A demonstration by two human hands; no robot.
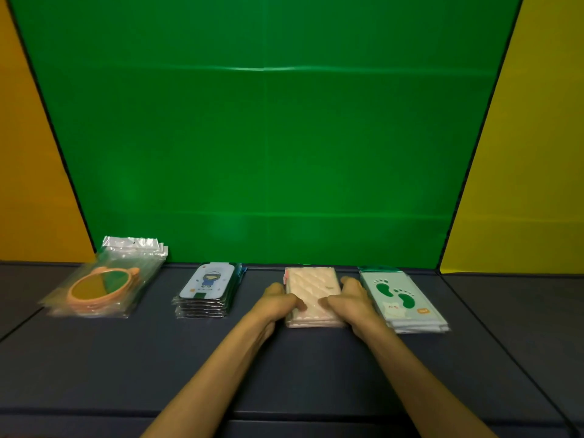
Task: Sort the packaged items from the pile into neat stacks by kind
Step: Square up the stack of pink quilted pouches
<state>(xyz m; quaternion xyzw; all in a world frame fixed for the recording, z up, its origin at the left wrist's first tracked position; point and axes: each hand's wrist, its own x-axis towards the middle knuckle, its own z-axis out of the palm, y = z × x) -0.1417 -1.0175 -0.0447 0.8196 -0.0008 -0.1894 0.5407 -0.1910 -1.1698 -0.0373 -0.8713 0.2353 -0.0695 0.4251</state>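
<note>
Four stacks of packaged items stand in a row along the back of the dark mat. From the left: orange bear-ear mirrors in clear bags, cartoon-figure packs, pink quilted packs, and pale green footprint packs. My left hand presses the left side of the pink stack, thumb on top. On the stack's right side my right hand does the same. Both hands squeeze that stack between them.
A green backdrop rises right behind the stacks, with yellow-orange panels at both sides. The dark mat stretches toward me, with seams running across it near the front edge.
</note>
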